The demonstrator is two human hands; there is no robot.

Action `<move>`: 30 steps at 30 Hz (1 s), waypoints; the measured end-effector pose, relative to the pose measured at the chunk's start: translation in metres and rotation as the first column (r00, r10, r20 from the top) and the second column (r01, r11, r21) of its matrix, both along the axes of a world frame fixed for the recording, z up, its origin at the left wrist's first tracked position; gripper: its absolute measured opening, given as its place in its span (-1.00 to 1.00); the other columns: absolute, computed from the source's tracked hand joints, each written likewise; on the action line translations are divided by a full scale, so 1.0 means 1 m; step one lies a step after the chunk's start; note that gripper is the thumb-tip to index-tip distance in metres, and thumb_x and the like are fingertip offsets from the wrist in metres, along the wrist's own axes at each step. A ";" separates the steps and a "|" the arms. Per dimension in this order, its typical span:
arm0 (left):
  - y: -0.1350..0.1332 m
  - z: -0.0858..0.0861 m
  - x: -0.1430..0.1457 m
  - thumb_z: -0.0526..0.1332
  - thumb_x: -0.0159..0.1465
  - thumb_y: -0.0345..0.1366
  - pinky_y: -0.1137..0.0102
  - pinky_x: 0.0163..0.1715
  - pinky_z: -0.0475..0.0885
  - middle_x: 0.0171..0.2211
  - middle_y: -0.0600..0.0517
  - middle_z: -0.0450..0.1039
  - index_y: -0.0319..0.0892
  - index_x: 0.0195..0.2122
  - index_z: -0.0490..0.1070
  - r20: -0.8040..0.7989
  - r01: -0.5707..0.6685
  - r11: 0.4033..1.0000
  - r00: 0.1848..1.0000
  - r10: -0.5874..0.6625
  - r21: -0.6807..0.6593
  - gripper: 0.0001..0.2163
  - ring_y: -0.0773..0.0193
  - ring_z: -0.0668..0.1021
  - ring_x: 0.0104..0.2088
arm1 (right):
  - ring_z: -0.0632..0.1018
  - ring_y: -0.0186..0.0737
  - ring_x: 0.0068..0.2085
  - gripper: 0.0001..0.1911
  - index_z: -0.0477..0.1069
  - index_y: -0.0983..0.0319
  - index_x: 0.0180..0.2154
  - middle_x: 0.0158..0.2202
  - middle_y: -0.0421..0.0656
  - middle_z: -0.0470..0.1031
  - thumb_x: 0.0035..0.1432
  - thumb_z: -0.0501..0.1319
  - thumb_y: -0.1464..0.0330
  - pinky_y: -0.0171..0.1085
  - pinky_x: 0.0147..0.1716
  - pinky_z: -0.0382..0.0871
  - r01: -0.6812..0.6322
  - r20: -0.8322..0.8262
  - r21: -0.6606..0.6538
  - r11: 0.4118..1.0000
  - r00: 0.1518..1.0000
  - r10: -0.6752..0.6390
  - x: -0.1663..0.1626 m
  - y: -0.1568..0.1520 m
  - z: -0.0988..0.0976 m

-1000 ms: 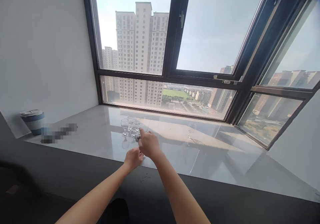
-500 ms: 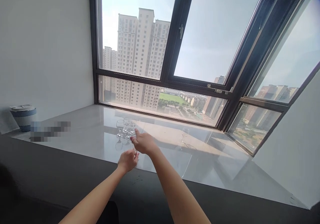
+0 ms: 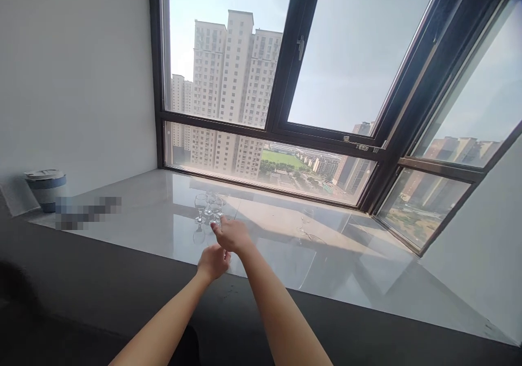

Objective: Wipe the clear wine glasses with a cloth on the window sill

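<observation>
Glass goblets (image 3: 200, 203) stand at eleven o'clock from the right hand (image 3: 232, 235), curled like the left hand (image 3: 212, 261), both seemingly working something I can't discern, so the next move wants gentleness.

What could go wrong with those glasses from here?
The right hand is beside the clustered glasses, so it might tip one. They stand close together, so one falling could knock others. The left hand is near the front edge of the sill; anything it holds, which I can't make out, could drop.
</observation>
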State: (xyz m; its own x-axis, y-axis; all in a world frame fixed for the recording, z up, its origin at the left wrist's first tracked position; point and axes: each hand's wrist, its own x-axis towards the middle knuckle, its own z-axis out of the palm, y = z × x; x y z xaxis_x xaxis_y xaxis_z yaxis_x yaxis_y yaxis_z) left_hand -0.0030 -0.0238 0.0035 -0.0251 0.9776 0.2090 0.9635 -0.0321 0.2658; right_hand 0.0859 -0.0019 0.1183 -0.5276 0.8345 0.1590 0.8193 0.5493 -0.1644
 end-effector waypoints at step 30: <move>0.006 -0.007 -0.003 0.00 0.29 -0.28 0.35 -0.25 0.31 -0.27 -0.13 0.53 -0.21 -0.24 0.46 0.023 0.019 0.999 1.000 -0.020 0.044 -0.75 0.14 0.55 -0.23 | 0.57 -0.06 -0.29 -0.43 0.35 0.23 -0.04 -0.31 -0.01 0.57 0.36 -0.27 0.05 -0.23 -0.34 0.28 0.025 -0.048 0.123 0.992 0.999 -0.019 -0.001 0.010 -0.014</move>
